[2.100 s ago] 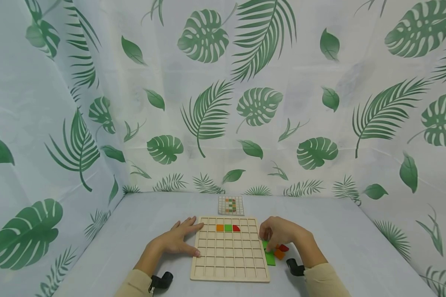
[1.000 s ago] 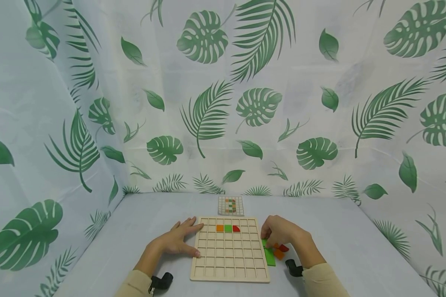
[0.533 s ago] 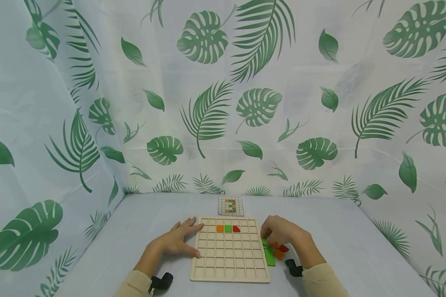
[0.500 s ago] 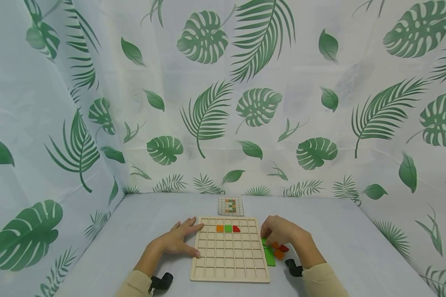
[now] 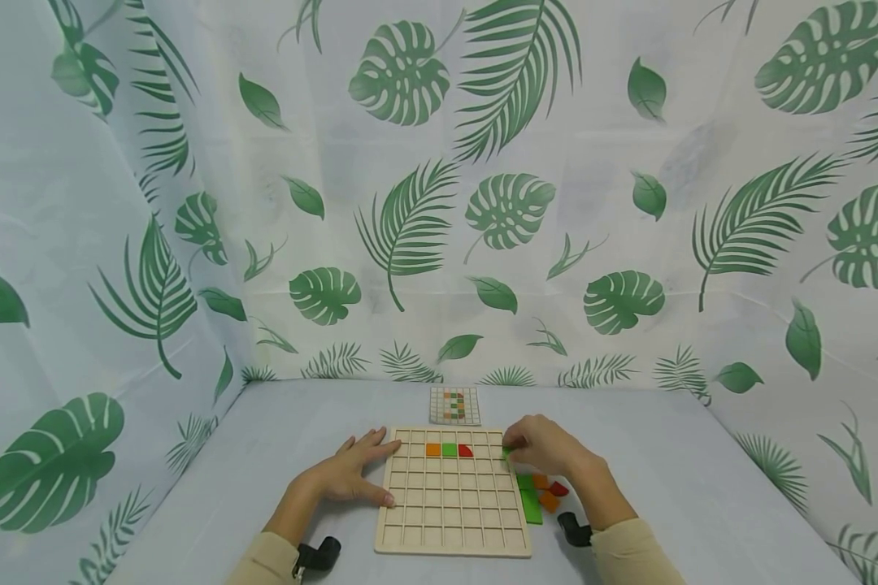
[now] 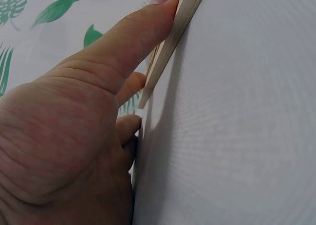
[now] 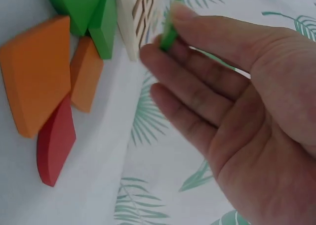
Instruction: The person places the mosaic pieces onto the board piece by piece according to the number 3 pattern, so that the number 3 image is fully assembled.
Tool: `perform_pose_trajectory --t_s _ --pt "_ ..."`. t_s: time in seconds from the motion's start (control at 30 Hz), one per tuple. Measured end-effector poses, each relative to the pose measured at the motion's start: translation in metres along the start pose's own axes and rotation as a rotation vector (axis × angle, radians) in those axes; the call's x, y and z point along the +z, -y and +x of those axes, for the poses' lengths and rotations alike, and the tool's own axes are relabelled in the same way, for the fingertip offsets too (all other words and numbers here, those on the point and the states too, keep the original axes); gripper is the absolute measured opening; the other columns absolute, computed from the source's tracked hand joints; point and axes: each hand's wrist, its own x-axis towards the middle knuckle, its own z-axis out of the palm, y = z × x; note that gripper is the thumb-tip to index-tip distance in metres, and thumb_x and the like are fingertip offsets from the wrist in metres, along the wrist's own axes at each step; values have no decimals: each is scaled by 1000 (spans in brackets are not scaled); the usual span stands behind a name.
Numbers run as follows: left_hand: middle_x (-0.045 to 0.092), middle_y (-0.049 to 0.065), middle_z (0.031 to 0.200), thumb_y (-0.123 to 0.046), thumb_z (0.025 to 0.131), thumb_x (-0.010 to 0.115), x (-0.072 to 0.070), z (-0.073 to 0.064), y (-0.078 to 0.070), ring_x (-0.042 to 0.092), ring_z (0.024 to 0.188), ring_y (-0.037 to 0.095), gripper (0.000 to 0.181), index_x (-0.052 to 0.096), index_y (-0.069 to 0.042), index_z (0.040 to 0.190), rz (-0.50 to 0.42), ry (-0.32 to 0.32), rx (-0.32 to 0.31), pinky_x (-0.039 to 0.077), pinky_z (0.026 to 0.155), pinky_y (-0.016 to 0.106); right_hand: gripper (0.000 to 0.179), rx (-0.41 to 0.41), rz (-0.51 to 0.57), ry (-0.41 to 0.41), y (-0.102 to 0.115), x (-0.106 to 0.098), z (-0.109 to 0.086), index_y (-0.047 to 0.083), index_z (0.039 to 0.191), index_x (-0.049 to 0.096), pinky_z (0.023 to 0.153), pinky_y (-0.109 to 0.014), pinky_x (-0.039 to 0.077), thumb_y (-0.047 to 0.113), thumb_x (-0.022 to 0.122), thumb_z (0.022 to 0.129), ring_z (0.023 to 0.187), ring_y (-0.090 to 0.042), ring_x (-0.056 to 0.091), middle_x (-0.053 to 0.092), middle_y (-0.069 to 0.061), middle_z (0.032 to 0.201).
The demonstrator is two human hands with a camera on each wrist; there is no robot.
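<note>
My left hand [image 5: 347, 471] rests at the left edge of a wooden grid board [image 5: 446, 520], thumb and index finger spread on its rim. In the left wrist view the thumb [image 6: 133, 34] lies along the board's edge. Between thumb and fingers my right hand [image 5: 549, 445] pinches a small green tile [image 7: 169, 34], held at the board's upper right edge. An orange square [image 5: 433, 449], a green square [image 5: 449, 449] and a red quarter-round tile [image 5: 465, 450] sit side by side in the board's second row.
Right of the board lie loose green tiles [image 5: 530, 502], orange tiles [image 5: 549, 502] and a red tile [image 5: 558, 488]. Behind the board lies a small card [image 5: 454, 405] printed with a coloured grid pattern. A leaf-print curtain [image 5: 424, 244] stands behind the table.
My right hand has lifted a green tile from the pile and moved up and slightly left to the board's right edge. The left hand has stayed in place.
</note>
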Motion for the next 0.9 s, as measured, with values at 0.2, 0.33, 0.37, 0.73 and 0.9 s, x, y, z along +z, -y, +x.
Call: perform_pose_trajectory --t_s 0.2,0.33,0.37,0.73,0.9 --pt "16 14 175 -60 73 87 0 0 -1 8 162 41 105 41 -27 161 7 -1 0 2 129 68 17 -82 -15 -82 4 5 5 8 108 81 90 -42 63 7 79 91 95 -14 70 78 3 103" --pt "16 14 175 -60 73 87 0 -1 -1 8 162 40 104 42 -26 161 7 -3 -2 1 129 67 17 -132 -18 -100 6 9 8 6 109 80 89 -40 63 7 78 91 95 -16 72 78 0 104" --pt "16 14 175 -60 73 87 0 -1 -1 8 162 40 105 42 -26 161 4 -2 -3 1 129 67 17 -144 -21 -104 6 10 8 5 109 80 88 -40 63 7 79 91 95 -15 72 79 0 104" --pt "15 15 175 -59 74 88 0 1 2 7 162 42 105 41 -26 161 -11 9 11 1 128 69 15 -183 -41 -116 15 17 13 8 106 80 84 -37 63 6 79 91 92 -14 71 78 1 103" --pt "15 15 175 -59 74 88 0 1 3 7 162 43 105 40 -25 161 -8 9 19 1 128 69 16 -219 -50 -117 18 19 15 7 106 80 82 -34 63 6 79 90 91 -14 70 78 0 103"
